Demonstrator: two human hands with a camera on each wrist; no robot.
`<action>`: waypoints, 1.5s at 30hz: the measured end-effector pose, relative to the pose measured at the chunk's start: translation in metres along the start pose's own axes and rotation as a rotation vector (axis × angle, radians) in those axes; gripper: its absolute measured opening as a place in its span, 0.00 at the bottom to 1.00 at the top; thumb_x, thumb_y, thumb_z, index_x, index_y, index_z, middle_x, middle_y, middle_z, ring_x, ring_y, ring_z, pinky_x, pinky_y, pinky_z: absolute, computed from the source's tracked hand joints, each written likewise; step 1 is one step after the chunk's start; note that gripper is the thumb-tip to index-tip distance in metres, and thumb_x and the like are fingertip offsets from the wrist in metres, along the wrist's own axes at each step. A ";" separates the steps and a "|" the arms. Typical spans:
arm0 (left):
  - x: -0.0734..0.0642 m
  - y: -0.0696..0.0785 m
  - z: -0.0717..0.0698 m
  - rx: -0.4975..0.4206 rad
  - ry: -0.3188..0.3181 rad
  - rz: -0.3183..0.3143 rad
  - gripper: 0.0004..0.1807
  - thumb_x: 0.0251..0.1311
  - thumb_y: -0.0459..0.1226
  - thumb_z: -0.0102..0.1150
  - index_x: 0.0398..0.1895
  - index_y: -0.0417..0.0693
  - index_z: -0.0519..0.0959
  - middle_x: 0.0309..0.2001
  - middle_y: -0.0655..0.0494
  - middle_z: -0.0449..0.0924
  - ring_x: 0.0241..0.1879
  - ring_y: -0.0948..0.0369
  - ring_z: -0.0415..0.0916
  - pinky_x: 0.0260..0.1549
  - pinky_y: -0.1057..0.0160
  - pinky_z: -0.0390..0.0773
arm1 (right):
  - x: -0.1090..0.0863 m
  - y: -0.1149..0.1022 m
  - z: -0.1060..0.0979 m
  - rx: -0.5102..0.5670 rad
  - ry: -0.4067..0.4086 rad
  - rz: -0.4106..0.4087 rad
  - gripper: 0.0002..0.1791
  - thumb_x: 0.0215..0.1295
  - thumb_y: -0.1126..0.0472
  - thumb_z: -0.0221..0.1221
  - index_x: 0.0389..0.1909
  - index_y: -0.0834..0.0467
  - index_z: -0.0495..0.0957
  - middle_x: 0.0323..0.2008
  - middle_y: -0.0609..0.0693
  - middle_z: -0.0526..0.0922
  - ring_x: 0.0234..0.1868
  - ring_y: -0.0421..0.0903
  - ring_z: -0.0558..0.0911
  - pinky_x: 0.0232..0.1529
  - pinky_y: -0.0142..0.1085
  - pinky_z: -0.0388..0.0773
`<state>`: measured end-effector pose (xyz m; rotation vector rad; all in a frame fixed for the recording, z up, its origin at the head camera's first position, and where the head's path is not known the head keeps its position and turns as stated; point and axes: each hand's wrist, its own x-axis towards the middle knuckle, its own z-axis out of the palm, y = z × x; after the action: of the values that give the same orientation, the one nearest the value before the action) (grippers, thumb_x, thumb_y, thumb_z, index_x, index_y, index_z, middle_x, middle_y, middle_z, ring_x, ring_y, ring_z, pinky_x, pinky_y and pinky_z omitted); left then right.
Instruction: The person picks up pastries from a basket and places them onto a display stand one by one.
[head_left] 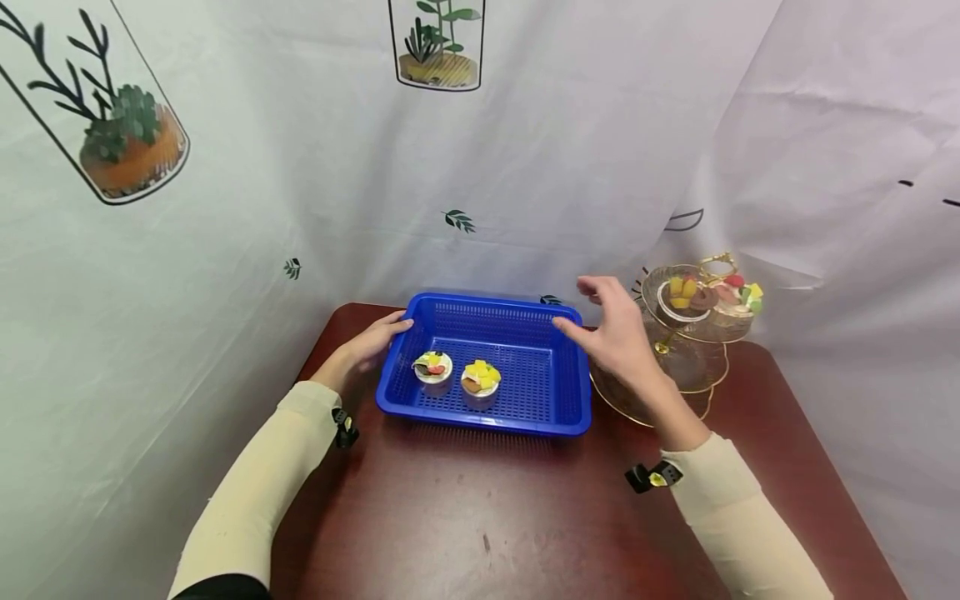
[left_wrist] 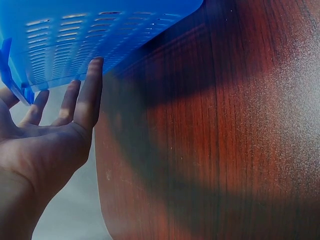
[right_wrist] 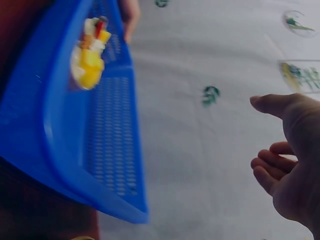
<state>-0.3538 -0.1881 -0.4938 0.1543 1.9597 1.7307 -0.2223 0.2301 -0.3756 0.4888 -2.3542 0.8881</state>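
Note:
A blue plastic basket (head_left: 487, 421) with slotted walls is near the back of the table. Inside it, toward the front left, are two cups of dessert: one with mixed fruit topping (head_left: 432, 367), one with yellow cubes (head_left: 481, 379). My left hand (head_left: 372, 340) holds the basket's left side, thumb over the rim; in the left wrist view its fingers (left_wrist: 90, 95) lie against the slotted outer wall. Above and beside the right rim, my right hand (head_left: 617, 333) hovers with thumb and fingers apart, holding nothing. The right wrist view shows a gap between it and the basket.
A tiered glass stand with gold edges (head_left: 693, 367) is at the right, partly behind my right hand. Two more dessert cups sit on its top tier, one with yellow fruit (head_left: 682, 293), one with a red topping (head_left: 735, 296). A patterned cloth (head_left: 525, 167) hangs behind the brown table (head_left: 480, 517).

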 end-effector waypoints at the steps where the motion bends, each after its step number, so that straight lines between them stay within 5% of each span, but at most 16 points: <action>1: 0.000 0.000 0.000 -0.002 -0.003 0.001 0.33 0.85 0.47 0.45 0.86 0.50 0.51 0.75 0.36 0.67 0.68 0.42 0.73 0.58 0.46 0.82 | -0.002 0.000 0.005 0.007 -0.025 0.003 0.37 0.56 0.55 0.80 0.62 0.68 0.77 0.56 0.63 0.81 0.56 0.61 0.81 0.59 0.54 0.78; 11: -0.002 0.000 0.001 0.019 0.001 0.000 0.34 0.85 0.47 0.45 0.86 0.51 0.51 0.75 0.35 0.66 0.67 0.41 0.74 0.58 0.45 0.83 | -0.022 -0.003 0.056 0.051 -0.230 0.062 0.41 0.60 0.51 0.78 0.67 0.67 0.74 0.60 0.61 0.80 0.60 0.59 0.81 0.61 0.53 0.79; 28: 0.000 0.000 0.000 0.009 0.000 -0.004 0.34 0.85 0.47 0.45 0.86 0.51 0.51 0.75 0.36 0.67 0.68 0.41 0.73 0.59 0.44 0.82 | -0.035 -0.013 0.115 0.280 -0.413 0.235 0.38 0.63 0.54 0.77 0.68 0.66 0.74 0.62 0.63 0.78 0.65 0.64 0.78 0.65 0.57 0.77; 45: 0.002 -0.002 0.000 -0.009 0.004 0.001 0.33 0.85 0.46 0.46 0.86 0.50 0.52 0.75 0.36 0.67 0.68 0.40 0.73 0.58 0.45 0.82 | -0.043 -0.009 0.144 0.209 -0.535 0.246 0.42 0.60 0.48 0.78 0.70 0.63 0.74 0.63 0.59 0.78 0.64 0.57 0.78 0.65 0.53 0.76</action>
<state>-0.3550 -0.1875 -0.4960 0.1488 1.9548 1.7416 -0.2399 0.1303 -0.4871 0.5850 -2.8651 1.2500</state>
